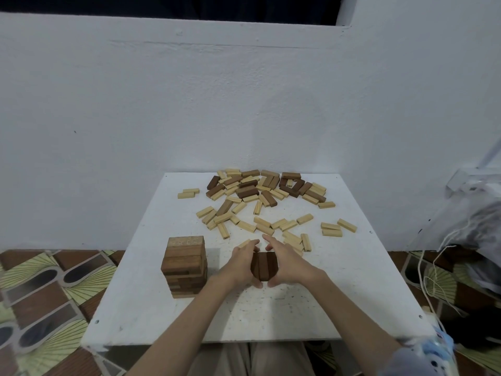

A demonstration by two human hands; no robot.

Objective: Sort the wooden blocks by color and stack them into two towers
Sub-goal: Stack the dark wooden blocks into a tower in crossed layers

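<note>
Nearest, the person's two forearms reach out over the white bench (339, 302), and the left hand (238, 263) and right hand (288, 267) close in from either side on a row of three dark blocks (262, 265) lying side by side at the middle of the bench, fingers curled round the outer long faces and squeezing them together. These are stiff, light little bricks with smooth flat faces; my guess is they will slip apart if lifted by the ends, so pressing inward on the two outer long sides, as the hands do, looks the right hold for carrying all three as one layer. Just left of the hands stands the dark tower (185, 265), several layers high, square and upright. Beyond the hands light blocks (294, 238) lie scattered, and farther still a mixed heap (260, 188) of dark and light pieces reaches the bench's far edge against the white wall. No light tower shows yet. The hands hide the sides of the gripped row, and a light block (244, 243) is partly covered by the left fingers; how many dark pieces lie buried in the heap I cannot make out.
</note>
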